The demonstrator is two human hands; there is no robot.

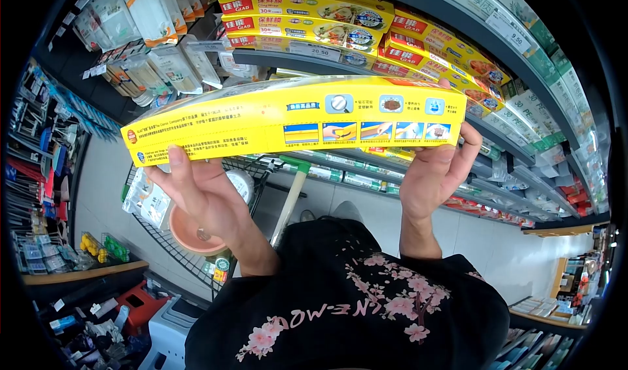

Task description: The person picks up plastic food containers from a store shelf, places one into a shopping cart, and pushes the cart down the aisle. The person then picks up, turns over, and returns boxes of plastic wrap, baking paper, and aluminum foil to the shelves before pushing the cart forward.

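A long yellow box (261, 125) with printed text and small pictures is held up level in front of the shelf. My left hand (203, 197) grips its left end from below, the thumb on the near face. At the right end, my right hand (435, 174) holds the box, with fingers bent around the corner and lower edge. Behind it, similar yellow cling wrap boxes (301, 7) are stacked on the shelf, with more yellow boxes (451, 43) to their right.
A wire shopping cart (157, 229) with a green-ended handle (291, 197) stands at lower left, holding a pink bowl (190, 229) and packages. Packaged goods (157, 10) hang at upper left. Shelves curve down the right side. Red and grey plastic stools (170, 327) are at bottom left.
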